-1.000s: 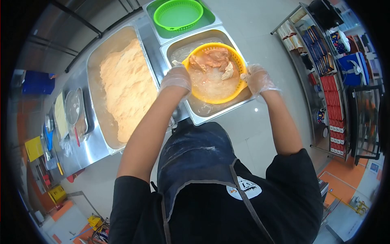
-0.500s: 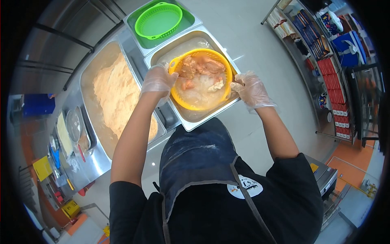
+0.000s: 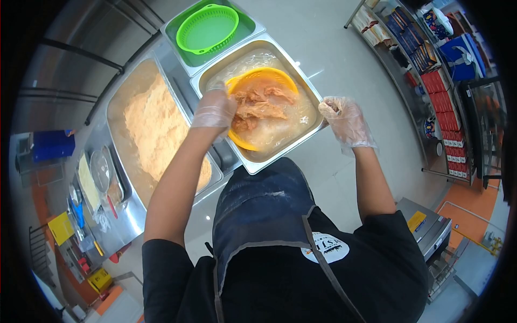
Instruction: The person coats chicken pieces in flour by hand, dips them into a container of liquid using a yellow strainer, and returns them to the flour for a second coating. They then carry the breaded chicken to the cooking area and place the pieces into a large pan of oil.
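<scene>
A yellow basket (image 3: pixel 291 81) with battered, pale-orange meat pieces (image 3: pixel 262 105) in it sits tilted in cloudy water in a steel pan (image 3: pixel 253 167). Water covers its right side. My left hand (image 3: pixel 214 110), in a clear plastic glove, is closed at the basket's left rim; the fingertips are partly hidden. Just outside the pan's right corner is my gloved right hand (image 3: pixel 344 123), apart from the basket. Its fingers are loosely curled with a gap between them, and I see nothing held in them.
Behind the pan, a green basket (image 3: pixel 207 29) sits in another steel pan (image 3: pixel 253 26). To the left lies a large tray (image 3: pixel 180 97) of pale-orange breading flour (image 3: pixel 156 126). Utensils and a round sieve (image 3: pixel 100 168) lie farther left. Shelving (image 3: pixel 390 75) stands at right.
The yellow basket has tilted, its right side dipping under the water, and the meat has shifted left. My right hand has come off its right rim and moved outward. My left hand stays at the rim.
</scene>
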### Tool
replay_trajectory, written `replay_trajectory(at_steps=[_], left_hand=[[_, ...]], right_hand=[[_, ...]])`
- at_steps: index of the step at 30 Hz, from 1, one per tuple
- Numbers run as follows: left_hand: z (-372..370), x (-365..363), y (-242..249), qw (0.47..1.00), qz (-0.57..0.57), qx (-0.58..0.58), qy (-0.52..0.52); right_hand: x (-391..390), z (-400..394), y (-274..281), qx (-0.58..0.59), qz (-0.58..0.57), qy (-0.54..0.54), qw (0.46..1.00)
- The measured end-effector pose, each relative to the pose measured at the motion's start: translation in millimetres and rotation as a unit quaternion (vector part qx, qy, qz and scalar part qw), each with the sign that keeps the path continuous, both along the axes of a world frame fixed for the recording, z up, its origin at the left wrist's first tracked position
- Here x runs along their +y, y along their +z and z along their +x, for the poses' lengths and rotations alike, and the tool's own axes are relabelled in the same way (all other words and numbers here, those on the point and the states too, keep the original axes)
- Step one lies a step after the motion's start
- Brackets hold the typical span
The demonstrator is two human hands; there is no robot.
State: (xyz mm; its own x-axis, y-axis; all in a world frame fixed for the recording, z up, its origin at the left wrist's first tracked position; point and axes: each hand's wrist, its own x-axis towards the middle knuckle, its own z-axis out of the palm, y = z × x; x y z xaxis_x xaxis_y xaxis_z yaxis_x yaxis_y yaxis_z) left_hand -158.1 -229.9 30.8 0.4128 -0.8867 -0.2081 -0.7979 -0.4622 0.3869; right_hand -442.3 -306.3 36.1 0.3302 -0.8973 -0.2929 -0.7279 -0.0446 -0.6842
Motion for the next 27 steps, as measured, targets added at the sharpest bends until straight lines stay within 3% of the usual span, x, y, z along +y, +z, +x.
replay_trajectory(at_steps=[4, 6, 9, 12, 17, 18, 20, 21, 24, 27], left_hand=[[36, 2, -27, 0.999, 0.024, 0.032, 0.015], [40, 8, -32, 0.999, -0.019, 0.028, 0.033], [42, 18, -35, 0.989, -0.058, 0.095, 0.095], [36, 30, -27, 0.972, -0.113, 0.153, 0.134], [14, 54, -5, 0.961, -0.146, 0.148, 0.179], [10, 59, -10, 0.959, -0.146, 0.162, 0.183], [36, 74, -76, 0.976, -0.185, 0.085, 0.082], [38, 76, -79, 0.973, -0.189, 0.112, 0.067], [21, 71, -70, 0.973, -0.166, 0.127, 0.100], [9, 73, -61, 0.929, -0.243, 0.249, 0.127]], right_hand=[[-1, -9, -9, -0.014, -0.015, -0.001, 1.000], [-2, -16, -20, -0.011, -0.010, -0.003, 1.000], [8, -15, -24, -0.142, 0.046, -0.056, 0.987], [15, -6, -34, -0.161, 0.050, -0.056, 0.984], [21, 25, -47, -0.228, -0.044, -0.044, 0.972], [19, 31, -58, -0.279, -0.055, -0.048, 0.958], [20, 35, -68, -0.257, -0.092, -0.019, 0.962], [18, 31, -63, -0.178, -0.112, 0.014, 0.977], [33, 29, -48, -0.245, -0.086, -0.051, 0.964], [36, 27, -68, -0.283, -0.032, -0.057, 0.957]])
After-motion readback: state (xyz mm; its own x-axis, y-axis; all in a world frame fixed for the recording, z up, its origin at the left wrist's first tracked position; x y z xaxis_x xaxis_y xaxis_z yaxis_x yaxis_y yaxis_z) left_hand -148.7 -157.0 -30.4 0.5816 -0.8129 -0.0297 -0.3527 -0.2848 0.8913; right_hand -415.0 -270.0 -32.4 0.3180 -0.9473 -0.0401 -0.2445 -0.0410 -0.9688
